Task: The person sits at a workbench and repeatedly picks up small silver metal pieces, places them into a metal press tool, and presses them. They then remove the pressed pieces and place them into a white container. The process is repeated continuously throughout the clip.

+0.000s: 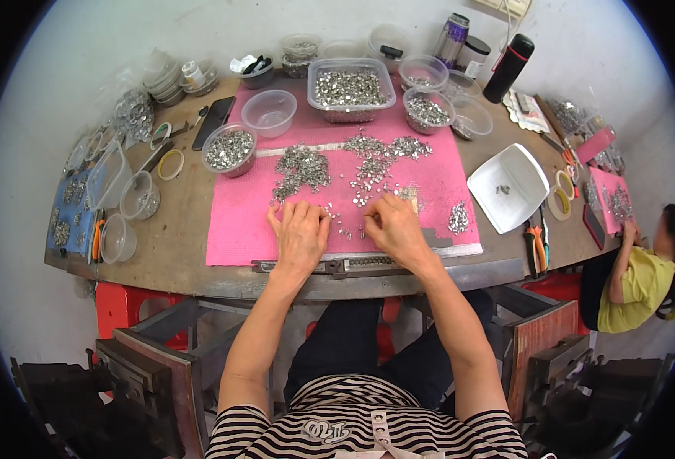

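My left hand (301, 236) rests on the pink mat (234, 222) at the near side of a heap of small silvery metal pieces (303, 170). Its fingers are bent downward and drawn in; their tips are hidden. To its right, my right hand (396, 228) is closed in a pinch low over the mat, and whatever lies between the fingertips is too small to make out. Loose pieces (344, 229) are scattered between the hands. A slotted metal bar (368, 262) with a row of small parts lies along the mat's near edge, just below both hands.
Clear tubs of metal pieces (350, 90) line the mat's far side. At right are a white tray (508, 187), pliers (536, 246) and tape rolls (559, 200). A phone (213, 124) lies at left. Another person (636, 283) works at far right.
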Demonstrator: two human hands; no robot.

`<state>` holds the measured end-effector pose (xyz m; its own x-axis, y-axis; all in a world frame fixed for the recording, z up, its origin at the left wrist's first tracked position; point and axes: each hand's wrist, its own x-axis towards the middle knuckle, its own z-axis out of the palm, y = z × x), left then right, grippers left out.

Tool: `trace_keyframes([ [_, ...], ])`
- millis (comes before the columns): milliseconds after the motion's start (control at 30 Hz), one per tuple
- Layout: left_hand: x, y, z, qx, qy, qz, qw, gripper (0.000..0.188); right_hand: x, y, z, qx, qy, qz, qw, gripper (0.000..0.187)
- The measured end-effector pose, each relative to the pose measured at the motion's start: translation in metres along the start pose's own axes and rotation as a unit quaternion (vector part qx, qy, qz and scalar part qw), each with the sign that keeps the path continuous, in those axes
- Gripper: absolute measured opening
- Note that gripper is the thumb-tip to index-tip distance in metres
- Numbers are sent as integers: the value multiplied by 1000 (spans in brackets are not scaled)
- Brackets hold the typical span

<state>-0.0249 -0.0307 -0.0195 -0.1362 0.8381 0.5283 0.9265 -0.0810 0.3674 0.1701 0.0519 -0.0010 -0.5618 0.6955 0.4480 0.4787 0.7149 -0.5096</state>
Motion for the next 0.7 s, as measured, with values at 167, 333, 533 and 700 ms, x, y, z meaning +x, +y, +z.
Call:
trace_keyframes([
  [167,-3,34,-15,-92,-33,74,992,8,-34,9,-41,66,-25,66,995,9],
  [333,-21,60,-9,-176,-59,96,978,10,-63,-5,-53,89,-29,19,995,12],
  [533,-8,18,-12,-53,-11,40,998,7,-72,-10,-48,32,-16,-63,997,16],
  [700,-10,19,-23,-74,-20,68,995,14,-78,-7,-49,22,-26,-75,997,20],
])
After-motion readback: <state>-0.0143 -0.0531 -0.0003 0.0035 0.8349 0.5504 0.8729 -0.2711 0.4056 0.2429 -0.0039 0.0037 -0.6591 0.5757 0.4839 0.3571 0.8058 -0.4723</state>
